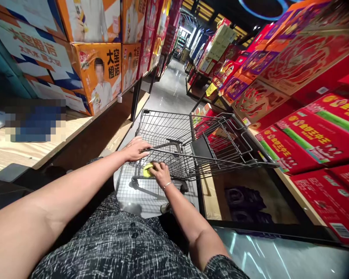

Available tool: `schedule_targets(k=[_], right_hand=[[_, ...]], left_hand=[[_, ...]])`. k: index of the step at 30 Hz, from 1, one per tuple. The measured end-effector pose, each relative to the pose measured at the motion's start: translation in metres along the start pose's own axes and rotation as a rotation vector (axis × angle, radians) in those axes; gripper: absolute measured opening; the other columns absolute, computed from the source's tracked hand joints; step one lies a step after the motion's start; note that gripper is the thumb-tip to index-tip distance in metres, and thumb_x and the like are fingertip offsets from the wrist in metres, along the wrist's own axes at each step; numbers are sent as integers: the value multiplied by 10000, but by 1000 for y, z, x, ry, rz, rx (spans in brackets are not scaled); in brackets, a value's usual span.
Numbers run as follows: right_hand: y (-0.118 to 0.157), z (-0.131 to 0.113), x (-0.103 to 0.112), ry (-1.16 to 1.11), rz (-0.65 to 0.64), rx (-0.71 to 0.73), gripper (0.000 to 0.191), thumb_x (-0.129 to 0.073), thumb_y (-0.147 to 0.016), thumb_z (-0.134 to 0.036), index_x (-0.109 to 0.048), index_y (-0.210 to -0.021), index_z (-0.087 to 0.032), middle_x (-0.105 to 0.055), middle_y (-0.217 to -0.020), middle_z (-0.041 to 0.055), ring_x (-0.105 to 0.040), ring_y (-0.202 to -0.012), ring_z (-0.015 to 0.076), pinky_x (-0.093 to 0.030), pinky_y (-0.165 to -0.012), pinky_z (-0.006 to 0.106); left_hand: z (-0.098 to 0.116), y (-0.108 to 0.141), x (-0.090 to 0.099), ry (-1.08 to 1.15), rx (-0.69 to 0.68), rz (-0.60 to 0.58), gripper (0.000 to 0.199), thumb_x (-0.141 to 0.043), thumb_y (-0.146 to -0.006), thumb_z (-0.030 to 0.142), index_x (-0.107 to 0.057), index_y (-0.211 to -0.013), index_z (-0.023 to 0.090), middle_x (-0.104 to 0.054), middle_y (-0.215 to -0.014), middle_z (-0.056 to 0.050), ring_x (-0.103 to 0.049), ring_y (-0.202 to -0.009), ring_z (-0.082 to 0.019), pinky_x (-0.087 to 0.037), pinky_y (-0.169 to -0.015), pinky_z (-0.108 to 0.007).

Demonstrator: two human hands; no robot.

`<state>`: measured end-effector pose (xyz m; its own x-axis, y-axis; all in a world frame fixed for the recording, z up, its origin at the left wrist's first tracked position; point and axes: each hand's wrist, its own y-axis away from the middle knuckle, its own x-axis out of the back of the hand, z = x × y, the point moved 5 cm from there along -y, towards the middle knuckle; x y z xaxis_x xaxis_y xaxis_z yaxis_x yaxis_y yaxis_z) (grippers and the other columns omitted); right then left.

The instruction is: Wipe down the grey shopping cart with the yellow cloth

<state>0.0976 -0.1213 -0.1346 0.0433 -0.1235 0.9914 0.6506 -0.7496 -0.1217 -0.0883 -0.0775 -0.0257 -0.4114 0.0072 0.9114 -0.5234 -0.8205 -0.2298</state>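
A grey wire shopping cart (163, 126) stands in front of me, seen at a slant. My left hand (136, 148) is closed on the top rail at the cart's near end. Lower down, my right hand (162, 174), with a thin bracelet at the wrist, is closed on a yellow cloth (148, 170). The cloth lies against the cart's wire side, close to its lower frame. Part of it is hidden behind the fingers. A dark panel (202, 150) is fixed at the cart's child seat.
Orange and white cartons (100, 77) are stacked on a wooden shelf (75, 130) at left. Red gift boxes (305, 131) fill the right-hand display, beside the cart. A grey tiled aisle (170, 83) runs away between the displays. A yellow tag (211, 89) hangs at the right shelf.
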Motion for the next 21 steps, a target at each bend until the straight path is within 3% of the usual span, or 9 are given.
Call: schedule_targets(k=[4, 7, 10, 14, 16, 18, 21], right_hand=[[11, 43, 74, 65, 452, -75, 207, -569, -935, -220, -712, -1015, -348, -564, -1308, 18, -365, -1208, 234, -359, -987, 391], [19, 62, 94, 91, 658, -201, 211, -586, -903, -161, -726, -936, -315, -550, -1293, 37, -337, -1231, 243, -349, -1029, 401], [11, 57, 70, 82, 568, -274, 231, -575, -903, -157, -737, -936, -320, -558, -1270, 50, -357, -1191, 245, -365, -1014, 396], [-8, 22, 11, 43, 154, -208, 295, -540, -937, -202, -709, -1073, -401, -579, -1260, 26, -406, -1091, 237, -402, -902, 360], [-12, 8, 2, 30, 42, -162, 313, -531, -945, -218, -686, -1117, -429, -577, -1276, 10, -411, -1079, 235, -404, -847, 333], [-16, 0, 15, 12, 67, -134, 304, -527, -951, -235, -683, -1124, -431, -571, -1283, 5, -407, -1081, 228, -396, -841, 321], [-27, 2, 68, 0, 293, -140, 254, -522, -958, -258, -719, -1056, -385, -556, -1290, 18, -374, -1128, 233, -364, -926, 347]], left_hand=[[-8, 1, 3, -95, -35, -18, 516, -647, -794, 423, -571, -1273, 245, -624, -1236, -61, -523, -1158, -265, -229, -1138, -465], [-3, -1, 6, -150, -24, -79, 639, -698, -756, 431, -530, -1335, 218, -605, -1259, -90, -490, -1197, -294, -227, -1137, -465], [13, -5, 6, -146, -14, -75, 676, -698, -765, 406, -491, -1377, 208, -569, -1330, -97, -455, -1256, -304, -239, -1128, -448], [26, -8, -1, -91, 30, -43, 653, -636, -788, 296, -442, -1407, 214, -564, -1355, -90, -481, -1262, -272, -284, -1081, -426], [24, -8, -3, -74, 31, -34, 685, -617, -744, 208, -435, -1404, 231, -576, -1344, -71, -496, -1255, -255, -267, -1088, -425], [18, -8, -3, -61, 28, -44, 721, -596, -699, 148, -438, -1394, 254, -574, -1353, -52, -498, -1256, -247, -261, -1087, -419], [9, -10, -1, -51, 59, -50, 644, -573, -719, 147, -480, -1345, 267, -591, -1330, -46, -513, -1233, -249, -290, -1051, -423]])
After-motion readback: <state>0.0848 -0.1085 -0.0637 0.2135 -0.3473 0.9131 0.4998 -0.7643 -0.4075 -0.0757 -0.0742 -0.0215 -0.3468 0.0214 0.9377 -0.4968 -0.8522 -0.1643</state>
